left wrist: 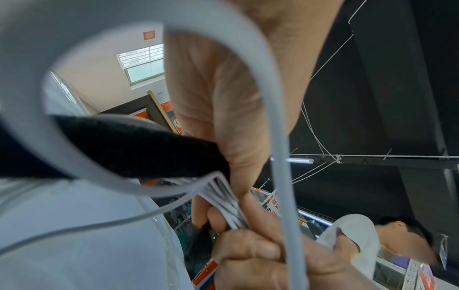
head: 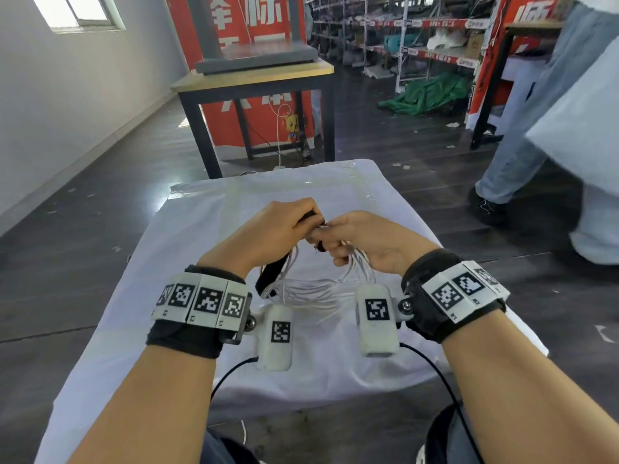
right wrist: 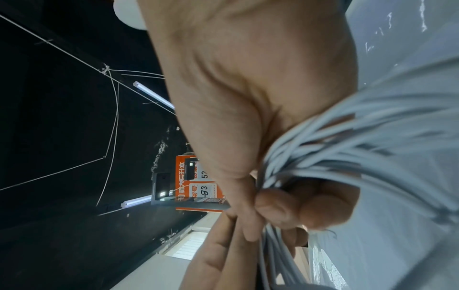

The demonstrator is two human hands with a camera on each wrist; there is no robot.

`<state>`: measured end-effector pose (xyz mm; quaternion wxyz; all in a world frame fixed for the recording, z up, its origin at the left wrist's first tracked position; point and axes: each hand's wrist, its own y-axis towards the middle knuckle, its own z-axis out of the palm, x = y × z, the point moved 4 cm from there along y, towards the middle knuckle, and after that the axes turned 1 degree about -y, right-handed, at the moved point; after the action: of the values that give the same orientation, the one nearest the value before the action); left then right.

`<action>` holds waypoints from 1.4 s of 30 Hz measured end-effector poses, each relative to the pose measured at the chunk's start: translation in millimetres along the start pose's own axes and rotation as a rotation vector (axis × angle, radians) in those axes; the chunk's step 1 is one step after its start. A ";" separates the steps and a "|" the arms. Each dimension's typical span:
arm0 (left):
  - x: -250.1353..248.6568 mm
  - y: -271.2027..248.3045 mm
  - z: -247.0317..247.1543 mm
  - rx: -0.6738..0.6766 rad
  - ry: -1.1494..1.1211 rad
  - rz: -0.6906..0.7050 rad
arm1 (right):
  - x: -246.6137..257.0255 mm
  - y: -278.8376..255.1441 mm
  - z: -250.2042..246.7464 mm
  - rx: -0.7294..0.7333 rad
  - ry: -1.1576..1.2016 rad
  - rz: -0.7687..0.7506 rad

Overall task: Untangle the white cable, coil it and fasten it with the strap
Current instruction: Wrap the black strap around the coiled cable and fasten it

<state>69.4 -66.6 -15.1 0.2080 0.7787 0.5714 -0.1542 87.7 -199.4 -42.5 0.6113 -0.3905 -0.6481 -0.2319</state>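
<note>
The white cable point(head: 311, 289) hangs in a coil of several loops above the white-covered table point(head: 187, 229). At the top of the coil my right hand point(head: 338, 241) pinches the gathered strands point(right wrist: 278, 172) between thumb and curled fingers. My left hand point(head: 301, 219) grips the black strap point(head: 273, 272), whose free end hangs down along the coil's left side. In the left wrist view the strap point(left wrist: 129, 151) runs into my left fist beside the bunched cable point(left wrist: 223, 202). The two hands touch at the top of the coil.
A wooden table with black legs point(head: 254, 82) stands beyond mine, red banners behind it. A person in light trousers point(head: 542, 135) stands at the right. Black cords point(head: 445, 390) trail from my wrist cameras over the table's near edge.
</note>
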 end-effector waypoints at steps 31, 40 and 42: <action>0.7 -0.3 -8.1 -0.087 0.015 0.017 | -5.8 4.3 -2.1 -0.178 -0.177 -0.001; -1.2 -1.1 -10.8 -0.042 0.095 -0.018 | -5.4 4.0 -5.2 -0.247 -0.186 -0.012; -2.4 -2.0 -12.9 -0.056 0.105 -0.017 | -5.8 4.0 -6.0 -0.260 -0.169 -0.008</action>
<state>66.9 -61.7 -3.0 0.1981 0.7749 0.5920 -0.0990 94.3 -203.0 -48.0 0.4979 -0.4818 -0.6633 -0.2829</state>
